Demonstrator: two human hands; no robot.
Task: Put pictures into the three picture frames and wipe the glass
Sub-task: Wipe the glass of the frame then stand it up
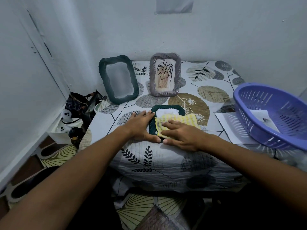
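A dark green picture frame (167, 107) lies flat on the table in front of me. A yellow cloth (179, 119) is spread over its glass, and my right hand (181, 134) presses flat on the cloth with straight fingers. My left hand (141, 124) rests on the frame's left edge, fingers straight and thumb along the near side. A second dark green frame (118, 79) stands at the back left with an empty-looking pane. A grey frame (164, 74) stands at the back middle and holds a leaf line drawing.
A purple slotted basket (272, 113) sits at the right on white paper sheets (227, 125). The table wears a leaf-patterned cloth (149, 156). Bags and small figures (78, 113) crowd the floor corner at the left, by the wall.
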